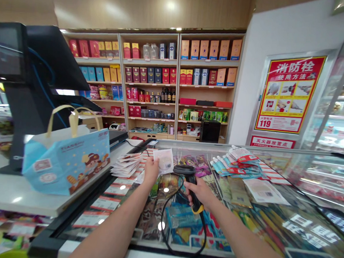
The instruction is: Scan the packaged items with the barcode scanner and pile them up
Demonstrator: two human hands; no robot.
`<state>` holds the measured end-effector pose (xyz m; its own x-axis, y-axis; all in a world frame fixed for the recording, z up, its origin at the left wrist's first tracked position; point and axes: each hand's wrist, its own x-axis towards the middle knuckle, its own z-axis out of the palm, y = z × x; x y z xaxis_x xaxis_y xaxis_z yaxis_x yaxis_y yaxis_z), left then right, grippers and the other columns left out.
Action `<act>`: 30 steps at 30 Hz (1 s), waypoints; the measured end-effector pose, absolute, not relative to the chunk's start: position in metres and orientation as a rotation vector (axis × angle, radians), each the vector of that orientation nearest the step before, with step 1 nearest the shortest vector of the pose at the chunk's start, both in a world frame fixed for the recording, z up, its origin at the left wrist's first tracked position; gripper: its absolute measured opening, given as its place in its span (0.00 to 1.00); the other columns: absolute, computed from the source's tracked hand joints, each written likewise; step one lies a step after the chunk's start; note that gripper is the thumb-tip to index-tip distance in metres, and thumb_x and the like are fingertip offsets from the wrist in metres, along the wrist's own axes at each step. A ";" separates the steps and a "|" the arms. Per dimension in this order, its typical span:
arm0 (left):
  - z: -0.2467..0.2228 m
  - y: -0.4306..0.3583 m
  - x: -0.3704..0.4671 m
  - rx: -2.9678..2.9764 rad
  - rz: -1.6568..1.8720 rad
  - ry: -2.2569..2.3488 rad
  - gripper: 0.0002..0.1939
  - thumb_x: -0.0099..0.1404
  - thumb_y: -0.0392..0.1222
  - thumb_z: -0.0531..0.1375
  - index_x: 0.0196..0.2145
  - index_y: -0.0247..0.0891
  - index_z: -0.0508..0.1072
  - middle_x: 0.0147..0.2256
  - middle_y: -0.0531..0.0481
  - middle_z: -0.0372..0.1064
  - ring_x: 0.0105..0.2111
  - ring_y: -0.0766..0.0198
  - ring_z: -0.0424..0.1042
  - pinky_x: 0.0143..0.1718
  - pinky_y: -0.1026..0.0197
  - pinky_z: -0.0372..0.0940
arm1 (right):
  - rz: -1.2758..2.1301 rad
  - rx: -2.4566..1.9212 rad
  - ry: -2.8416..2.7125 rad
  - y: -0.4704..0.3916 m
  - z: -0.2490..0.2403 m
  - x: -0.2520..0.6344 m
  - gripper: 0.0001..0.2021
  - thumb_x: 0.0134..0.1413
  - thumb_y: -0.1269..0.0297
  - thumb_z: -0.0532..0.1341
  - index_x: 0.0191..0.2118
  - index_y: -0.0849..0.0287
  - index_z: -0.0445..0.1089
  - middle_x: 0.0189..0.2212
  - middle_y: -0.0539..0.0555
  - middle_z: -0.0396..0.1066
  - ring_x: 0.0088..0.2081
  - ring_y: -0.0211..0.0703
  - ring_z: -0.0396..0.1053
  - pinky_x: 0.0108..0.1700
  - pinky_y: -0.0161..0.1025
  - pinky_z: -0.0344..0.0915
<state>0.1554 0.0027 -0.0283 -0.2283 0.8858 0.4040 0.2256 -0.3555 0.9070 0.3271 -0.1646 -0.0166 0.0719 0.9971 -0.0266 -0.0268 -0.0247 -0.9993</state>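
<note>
Pinched in my left hand is a small white packet with a barcode, held up over the glass counter. My right hand wraps round the handle of a black and yellow barcode scanner. The scanner's head lies close to the packet, and its black cable loops down over the glass. Left of my left hand sits a stack of white packets. To the right lie a pile of red, white and blue pouches, a brownish packet and another white packet with a barcode.
A light blue paper bag stands on the white counter at left, beside a black register screen. Under the glass top are many packaged goods. Shelves of boxes and bottles line the back wall; a red poster hangs at right.
</note>
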 end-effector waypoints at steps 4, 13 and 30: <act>-0.026 -0.007 0.165 1.397 1.573 1.258 0.06 0.54 0.42 0.57 0.29 0.36 0.67 0.25 0.50 0.68 0.26 0.61 0.69 0.27 0.62 0.63 | 1.202 -1.265 -1.035 -0.163 -0.012 0.337 0.16 0.39 0.52 0.63 0.23 0.58 0.59 0.11 0.44 0.60 0.12 0.32 0.58 0.15 0.32 0.60; -0.029 -0.051 0.236 1.306 1.272 0.958 0.08 0.54 0.38 0.60 0.33 0.34 0.70 0.24 0.50 0.72 0.22 0.63 0.71 0.23 0.63 0.66 | 1.077 -1.249 -0.818 -0.210 0.000 0.402 0.15 0.42 0.56 0.65 0.24 0.58 0.59 0.12 0.43 0.61 0.13 0.32 0.58 0.15 0.31 0.59; -0.042 -0.148 0.481 1.211 1.021 0.866 0.11 0.54 0.30 0.58 0.38 0.33 0.70 0.37 0.42 0.75 0.34 0.59 0.75 0.35 0.58 0.70 | 0.746 -1.262 -0.462 -0.294 0.006 0.516 0.14 0.43 0.59 0.66 0.24 0.58 0.59 0.13 0.44 0.61 0.13 0.32 0.58 0.14 0.32 0.61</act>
